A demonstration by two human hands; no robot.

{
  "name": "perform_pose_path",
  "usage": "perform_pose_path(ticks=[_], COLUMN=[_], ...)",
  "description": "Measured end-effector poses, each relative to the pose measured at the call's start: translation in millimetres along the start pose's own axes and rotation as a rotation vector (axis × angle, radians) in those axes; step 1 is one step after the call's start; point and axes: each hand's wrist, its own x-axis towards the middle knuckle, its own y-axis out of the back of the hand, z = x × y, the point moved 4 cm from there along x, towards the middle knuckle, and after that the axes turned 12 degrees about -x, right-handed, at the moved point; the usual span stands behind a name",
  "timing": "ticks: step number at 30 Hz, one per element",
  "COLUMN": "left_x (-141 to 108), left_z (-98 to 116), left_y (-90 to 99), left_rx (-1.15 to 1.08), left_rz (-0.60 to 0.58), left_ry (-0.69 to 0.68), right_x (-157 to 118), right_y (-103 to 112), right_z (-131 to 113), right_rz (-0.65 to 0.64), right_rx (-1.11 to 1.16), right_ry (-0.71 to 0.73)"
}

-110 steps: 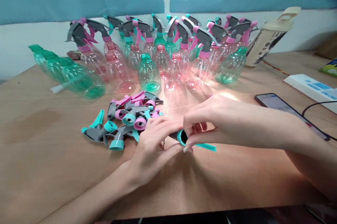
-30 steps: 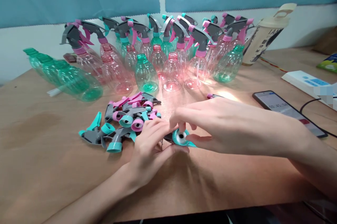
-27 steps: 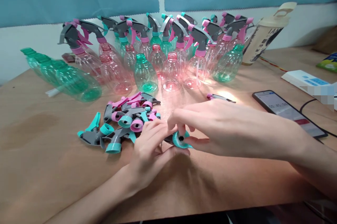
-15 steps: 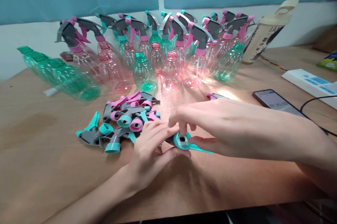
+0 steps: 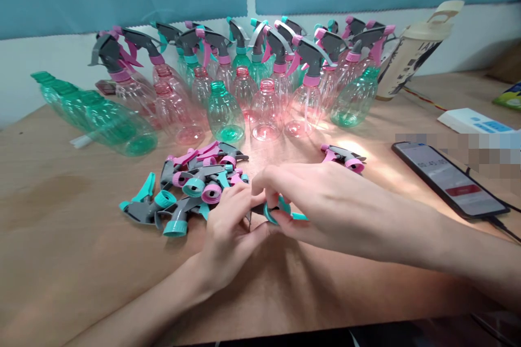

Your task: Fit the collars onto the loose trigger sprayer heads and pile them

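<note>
My left hand [image 5: 230, 233] is closed around a grey trigger spray head [image 5: 270, 213] with a turquoise collar, low over the table. The fingertips of my right hand [image 5: 313, 200] pinch at the collar's mouth and hide much of it. A bit of the turquoise trigger shows beneath the right hand. Just left of my hands lies a heap of loose spray heads [image 5: 194, 188] in grey, pink and turquoise. Another spray head [image 5: 344, 156], grey and pink, rests alone beyond my right wrist.
Behind stand several pink and green bottles, some capped with spray heads, others open like the green bottle [image 5: 225, 113]. Green bottles [image 5: 118, 124] line the left. On the right are a phone [image 5: 451, 178], a white power strip [image 5: 474, 120] and a cream drink bottle [image 5: 415, 54].
My right hand has shifted a little left and down, its thumb and fingers closing on the turquoise collar. The lone pink spray head is now more exposed. My left hand keeps its hold.
</note>
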Motion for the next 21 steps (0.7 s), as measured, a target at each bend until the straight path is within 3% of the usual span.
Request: perform_pose_path(ticks=[7, 13, 21], left_x=[5, 2, 5], left_z=[0, -5, 0], left_y=[3.5, 3.1, 1.9], left_rx=[-0.120, -0.122, -0.078], left_rz=[0.072, 0.050, 0.039], left_ry=[0.035, 0.110, 0.014], right_x=[-1, -5, -4], right_y=[6, 14, 7], right_z=[12, 21, 12], right_rz=[0.005, -0.042, -0.120], right_rx=[0.166, 0.151, 0.011], right_ry=[-0.151, -0.124, -0.035])
